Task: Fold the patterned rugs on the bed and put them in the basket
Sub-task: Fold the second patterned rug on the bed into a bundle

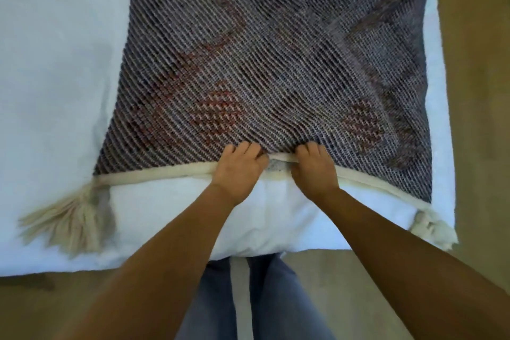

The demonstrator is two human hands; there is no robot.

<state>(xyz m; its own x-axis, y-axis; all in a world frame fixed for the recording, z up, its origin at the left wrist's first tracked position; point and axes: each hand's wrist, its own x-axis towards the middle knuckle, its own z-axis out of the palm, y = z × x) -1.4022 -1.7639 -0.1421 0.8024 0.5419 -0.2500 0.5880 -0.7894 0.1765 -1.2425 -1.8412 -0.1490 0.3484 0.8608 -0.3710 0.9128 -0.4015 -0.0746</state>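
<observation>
A dark woven patterned rug [262, 63] with reddish motifs lies spread on the white bed [55, 63]. Its near edge is a cream band [154, 174] that ends in a cream tassel [69, 221] at the left and another tassel [433, 226] at the right. My left hand [238, 170] and my right hand [314, 168] sit side by side at the middle of that near edge. Both have their fingers curled over the cream band and grip it. No basket is in view.
The bed's near edge runs across the lower part of the view, with a tan floor [474, 91] to the right of the bed and below it. My legs in blue jeans [276, 298] stand against the bed's edge.
</observation>
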